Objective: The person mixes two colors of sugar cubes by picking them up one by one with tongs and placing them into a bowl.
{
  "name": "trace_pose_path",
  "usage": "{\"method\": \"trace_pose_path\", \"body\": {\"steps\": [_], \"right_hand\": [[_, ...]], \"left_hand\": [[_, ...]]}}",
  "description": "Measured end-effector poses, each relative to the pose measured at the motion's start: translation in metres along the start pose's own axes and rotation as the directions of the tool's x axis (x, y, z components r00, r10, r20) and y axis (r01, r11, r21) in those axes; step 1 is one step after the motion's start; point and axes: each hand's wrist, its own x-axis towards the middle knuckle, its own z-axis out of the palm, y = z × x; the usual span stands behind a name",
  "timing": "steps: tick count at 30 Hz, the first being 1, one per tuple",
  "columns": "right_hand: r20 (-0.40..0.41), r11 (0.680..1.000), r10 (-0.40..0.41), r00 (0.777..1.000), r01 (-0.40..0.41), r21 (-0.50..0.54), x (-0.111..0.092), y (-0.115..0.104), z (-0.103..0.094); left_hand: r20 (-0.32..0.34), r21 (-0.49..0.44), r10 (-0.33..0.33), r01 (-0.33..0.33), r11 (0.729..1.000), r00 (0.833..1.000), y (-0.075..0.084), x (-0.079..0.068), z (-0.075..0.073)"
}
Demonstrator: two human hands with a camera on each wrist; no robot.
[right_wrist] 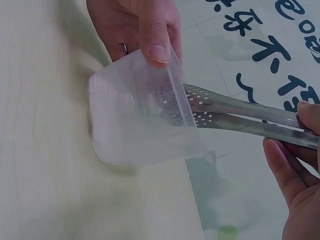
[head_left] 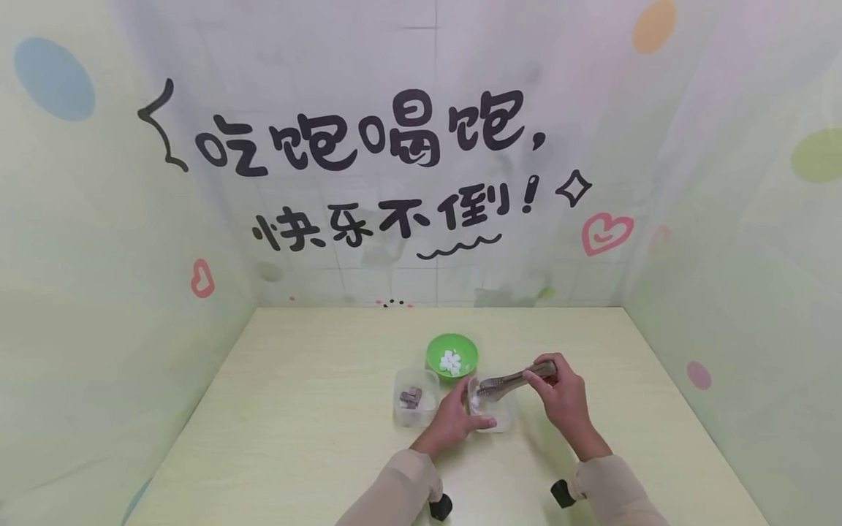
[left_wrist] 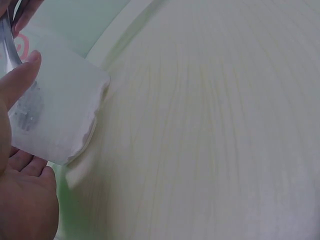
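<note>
My left hand grips a clear plastic container by its side, thumb along the near side. A small white piece shows inside it at the left. My right hand holds metal tongs, whose perforated ends reach into this container. In the right wrist view the tips of the tongs look blurred through the cloudy container wall; whether they pinch anything I cannot tell. Just behind stands a green bowl with several white cubes in it.
Left of my left hand, a second clear container holds several purplish-brown cubes. All of it stands on a pale wood-grain table. Printed walls with dark lettering close off the back and both sides.
</note>
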Motion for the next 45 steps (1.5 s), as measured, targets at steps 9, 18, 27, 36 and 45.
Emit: {"method": "trace_pose_path", "body": {"steps": [9,18,27,36,45], "right_hand": [[-0.042,0.999,0.000,0.999,0.002,0.044,0.006,-0.005,-0.001],[-0.070,0.995,0.041,0.997,-0.034,0.095,0.011,-0.011,-0.003],[-0.093,0.991,0.071,0.993,-0.060,0.121,0.018,-0.013,0.001],[-0.111,0.987,0.050,0.993,-0.032,0.157,0.027,-0.048,0.002],[-0.131,0.979,0.055,0.990,-0.028,0.201,0.033,-0.056,0.009]], "left_hand": [[-0.007,0.005,-0.008,0.008,1.000,1.000,-0.001,0.000,0.001],[-0.008,0.003,-0.001,0.001,1.000,1.000,-0.002,0.001,0.001],[-0.014,0.019,-0.019,0.019,1.000,1.000,-0.003,0.001,0.001],[-0.020,0.029,-0.024,0.024,0.999,1.000,-0.005,0.001,0.001],[-0.022,0.035,-0.033,0.033,0.999,0.999,-0.003,0.000,0.001]]}}
